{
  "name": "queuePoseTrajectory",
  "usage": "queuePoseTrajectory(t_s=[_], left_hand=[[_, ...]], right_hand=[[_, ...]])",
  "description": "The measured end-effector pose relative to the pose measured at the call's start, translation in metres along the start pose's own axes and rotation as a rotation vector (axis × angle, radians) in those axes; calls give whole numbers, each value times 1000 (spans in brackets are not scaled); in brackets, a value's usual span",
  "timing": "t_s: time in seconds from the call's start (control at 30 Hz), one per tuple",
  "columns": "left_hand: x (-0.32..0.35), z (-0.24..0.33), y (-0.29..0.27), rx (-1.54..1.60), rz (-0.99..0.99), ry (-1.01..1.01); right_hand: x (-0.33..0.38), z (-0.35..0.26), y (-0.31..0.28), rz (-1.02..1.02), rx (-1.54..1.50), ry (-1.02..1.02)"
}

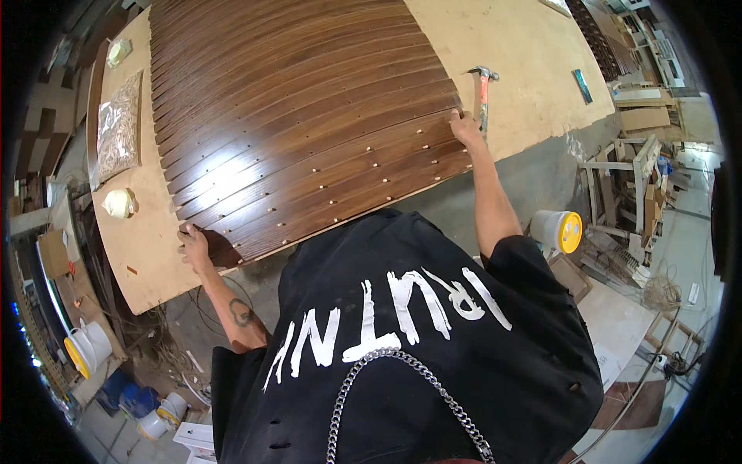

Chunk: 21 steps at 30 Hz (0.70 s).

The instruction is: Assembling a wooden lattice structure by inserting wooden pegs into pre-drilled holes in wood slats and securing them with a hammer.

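Left hand (pixel 195 247) at 9 o'clock, right hand (pixel 467 131) around 1:30, half-closed, gripping long glossy brown wooden slats (pixel 305 116); probably aligning, next needs even pressure.

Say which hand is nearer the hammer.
Right. The right hand is just beside the handle of the hammer, at the right ends of the brown slats; the left hand is far across, at their left ends.
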State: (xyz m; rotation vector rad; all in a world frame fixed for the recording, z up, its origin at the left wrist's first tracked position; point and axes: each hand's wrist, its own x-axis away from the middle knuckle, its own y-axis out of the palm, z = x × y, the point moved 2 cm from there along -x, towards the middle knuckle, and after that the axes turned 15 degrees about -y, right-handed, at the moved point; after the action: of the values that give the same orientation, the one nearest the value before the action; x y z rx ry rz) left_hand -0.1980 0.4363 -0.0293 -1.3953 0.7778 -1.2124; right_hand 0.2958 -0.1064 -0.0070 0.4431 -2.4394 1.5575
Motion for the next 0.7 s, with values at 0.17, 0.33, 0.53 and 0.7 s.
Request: queuePoseTrajectory(t_s=[0.17, 0.33, 0.53, 0.7], left_hand=[[1, 1, -4, 38, -10, -40], [27, 14, -14, 54, 27, -146], [20, 2, -11, 78, 1, -121], [28, 9, -15, 191, 133, 23]], right_hand=[[1, -8, 2, 71, 24, 5], [-12, 5, 13, 81, 90, -12], [5, -4, 18, 120, 98, 17], [-3, 14, 21, 116, 153, -49]])
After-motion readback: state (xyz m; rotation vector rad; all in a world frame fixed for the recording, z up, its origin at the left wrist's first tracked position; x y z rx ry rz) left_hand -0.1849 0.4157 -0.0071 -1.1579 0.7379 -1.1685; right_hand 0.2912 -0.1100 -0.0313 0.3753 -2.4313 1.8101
